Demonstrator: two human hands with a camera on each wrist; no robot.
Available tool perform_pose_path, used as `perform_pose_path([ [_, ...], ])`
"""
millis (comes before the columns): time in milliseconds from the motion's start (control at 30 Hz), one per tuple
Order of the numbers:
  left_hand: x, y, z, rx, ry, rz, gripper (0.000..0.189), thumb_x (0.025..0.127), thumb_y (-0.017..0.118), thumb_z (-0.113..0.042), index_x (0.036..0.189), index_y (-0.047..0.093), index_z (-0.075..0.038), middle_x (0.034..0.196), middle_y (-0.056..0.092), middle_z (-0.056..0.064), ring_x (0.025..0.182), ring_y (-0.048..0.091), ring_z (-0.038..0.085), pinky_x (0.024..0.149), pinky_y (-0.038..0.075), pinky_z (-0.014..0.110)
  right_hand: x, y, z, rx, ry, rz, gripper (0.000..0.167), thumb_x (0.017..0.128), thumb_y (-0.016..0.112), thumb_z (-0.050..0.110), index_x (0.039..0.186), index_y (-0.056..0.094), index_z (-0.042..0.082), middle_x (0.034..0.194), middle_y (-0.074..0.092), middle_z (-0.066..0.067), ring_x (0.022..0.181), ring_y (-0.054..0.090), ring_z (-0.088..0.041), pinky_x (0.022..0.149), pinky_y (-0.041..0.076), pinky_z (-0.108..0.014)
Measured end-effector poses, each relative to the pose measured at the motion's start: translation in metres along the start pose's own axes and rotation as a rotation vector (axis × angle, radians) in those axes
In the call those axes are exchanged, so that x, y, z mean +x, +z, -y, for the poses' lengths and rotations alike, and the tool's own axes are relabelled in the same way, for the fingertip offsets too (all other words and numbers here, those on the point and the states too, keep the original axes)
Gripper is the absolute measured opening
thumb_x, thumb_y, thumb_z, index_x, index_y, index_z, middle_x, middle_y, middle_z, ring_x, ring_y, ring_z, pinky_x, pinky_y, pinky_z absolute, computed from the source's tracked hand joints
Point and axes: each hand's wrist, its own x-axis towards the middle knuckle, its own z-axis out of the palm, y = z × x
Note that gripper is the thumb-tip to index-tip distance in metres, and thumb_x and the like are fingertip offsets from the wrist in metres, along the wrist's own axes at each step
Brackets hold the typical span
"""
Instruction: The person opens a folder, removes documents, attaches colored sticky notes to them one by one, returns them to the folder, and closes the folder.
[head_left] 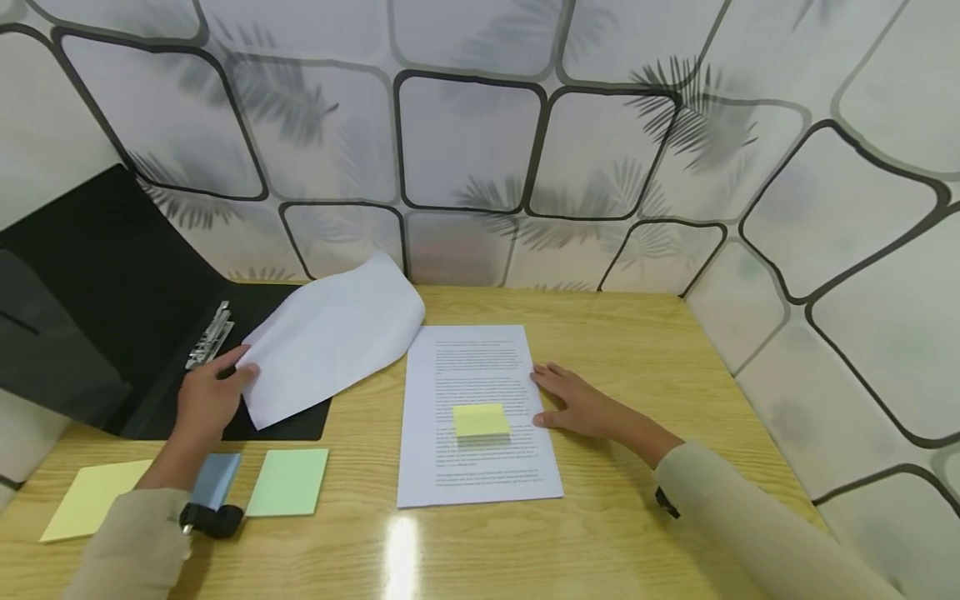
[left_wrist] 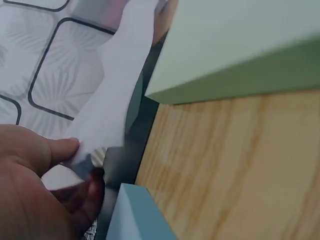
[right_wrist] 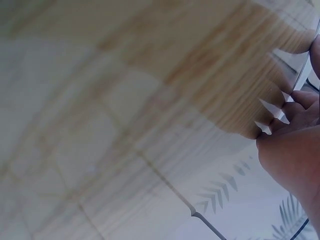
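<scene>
My left hand [head_left: 206, 396] pinches the near left edge of a white sheet of paper [head_left: 337, 333] between thumb and fingers; the sheet bows upward over the right part of an open black clip folder [head_left: 281, 425]. In the left wrist view the thumb [left_wrist: 65, 150] lies on top of the paper [left_wrist: 107, 95]. My right hand [head_left: 577, 404] rests on the table with its fingertips at the right edge of a printed stack of pages [head_left: 480, 358]. On those pages sits a yellow sticky-note pad [head_left: 481, 421].
The folder's metal clip [head_left: 210, 336] stands near its spine, and its cover [head_left: 82, 275] leans against the patterned wall. Along the front left of the wooden table [head_left: 615, 533] lie a yellow pad [head_left: 86, 500], a blue pad [head_left: 216, 479] and a green pad [head_left: 288, 482].
</scene>
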Motion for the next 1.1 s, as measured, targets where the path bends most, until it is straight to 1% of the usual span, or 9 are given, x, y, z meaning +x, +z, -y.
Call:
perform_pose_path([
  [133,-0.001,-0.002,-0.005,-0.119,-0.006,-0.039,0.055,0.107,0.050,-0.027,0.159,0.032,-0.028,0.165,0.028,0.014,0.145,0.036,0.036,0.114,0.037,0.053,-0.001,0.000,0.000,0.004,0.002,-0.005,0.086,0.096,0.066,0.047,0.161,0.025,0.009,0.168,0.018,-0.011,0.155,0.009,-0.042,0.121,0.015,-0.064],
  [267,-0.005,-0.006,-0.013,-0.212,-0.004,-0.037,0.060,0.106,0.051,-0.028,0.158,0.025,-0.042,0.169,0.017,0.003,0.152,0.026,0.032,0.117,0.032,0.050,-0.002,-0.001,0.000,0.007,0.004,-0.007,0.086,0.096,0.066,0.046,0.160,0.025,0.008,0.168,0.018,-0.012,0.155,0.009,-0.042,0.121,0.015,-0.064],
  [400,-0.015,-0.011,-0.025,-0.279,0.023,-0.012,0.060,0.105,0.053,-0.029,0.157,0.026,-0.044,0.170,0.014,-0.005,0.154,0.024,0.029,0.117,0.031,0.047,-0.004,-0.001,0.000,0.011,0.004,-0.008,0.086,0.096,0.066,0.046,0.160,0.025,0.008,0.168,0.019,-0.012,0.155,0.009,-0.042,0.121,0.015,-0.064],
  [467,-0.022,-0.013,-0.031,-0.277,0.052,-0.002,0.060,0.105,0.054,-0.030,0.157,0.027,-0.045,0.169,0.016,-0.007,0.149,0.034,0.026,0.115,0.035,0.038,-0.004,-0.001,0.000,0.010,0.005,-0.008,0.086,0.096,0.066,0.046,0.160,0.025,0.008,0.168,0.019,-0.012,0.155,0.009,-0.042,0.121,0.015,-0.064],
  [567,-0.037,-0.011,-0.043,-0.249,0.168,0.004,0.061,0.104,0.056,-0.028,0.158,0.028,-0.041,0.164,0.031,-0.003,0.127,0.053,0.017,0.103,0.044,0.019,-0.004,-0.001,-0.001,0.009,0.009,-0.007,0.086,0.096,0.066,0.047,0.160,0.025,0.008,0.168,0.018,-0.012,0.155,0.009,-0.042,0.121,0.015,-0.064],
  [667,-0.055,-0.002,-0.058,-0.194,0.325,0.006,0.061,0.104,0.057,-0.026,0.158,0.031,-0.035,0.142,0.053,0.010,0.101,0.057,0.005,0.085,0.050,0.009,-0.004,-0.001,-0.001,0.012,0.009,-0.004,0.086,0.096,0.066,0.047,0.161,0.024,0.008,0.168,0.017,-0.012,0.155,0.008,-0.042,0.121,0.015,-0.064],
  [767,-0.074,0.014,-0.076,-0.141,0.456,0.023,0.058,0.103,0.059,-0.023,0.156,0.038,-0.032,0.116,0.063,0.014,0.088,0.059,0.002,0.072,0.051,0.011,-0.004,-0.002,-0.002,0.020,0.010,0.000,0.086,0.096,0.066,0.047,0.161,0.023,0.009,0.169,0.017,-0.012,0.155,0.007,-0.042,0.121,0.014,-0.064],
  [867,-0.090,0.034,-0.090,-0.079,0.566,0.059,0.054,0.103,0.060,-0.018,0.154,0.044,-0.029,0.106,0.066,0.013,0.082,0.058,0.007,0.066,0.049,0.017,-0.004,-0.002,-0.001,0.025,0.006,0.000,0.086,0.096,0.065,0.046,0.161,0.023,0.008,0.168,0.017,-0.013,0.155,0.007,-0.043,0.120,0.014,-0.065],
  [1100,-0.116,0.080,-0.103,0.041,0.872,0.168,0.056,0.098,0.063,-0.002,0.151,0.049,-0.016,0.146,0.057,0.007,0.097,0.064,0.014,0.074,0.054,0.022,-0.003,-0.001,0.002,0.042,-0.010,0.000,0.085,0.097,0.065,0.044,0.160,0.024,0.006,0.168,0.017,-0.014,0.154,0.006,-0.044,0.120,0.013,-0.065],
])
